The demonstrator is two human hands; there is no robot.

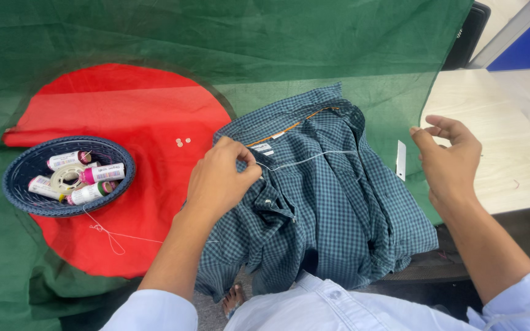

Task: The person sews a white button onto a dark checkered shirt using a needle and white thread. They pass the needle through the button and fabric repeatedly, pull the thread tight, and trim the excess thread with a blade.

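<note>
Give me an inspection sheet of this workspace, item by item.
Surface: green cloth with a red disc covering the table; pale wooden tabletop bare at right.
Job's things: dark green checked shirt; white thread stretched taut from shirt toward the right hand.
Clutter: dark blue woven basket of thread spools; small buttons; loose thread; white blade-like strip.
Fingers: left hand pinches the shirt; right hand is raised, fingers pinched together.
Cables: nothing seen.
Surroundings: black chair back, blue panel.
</note>
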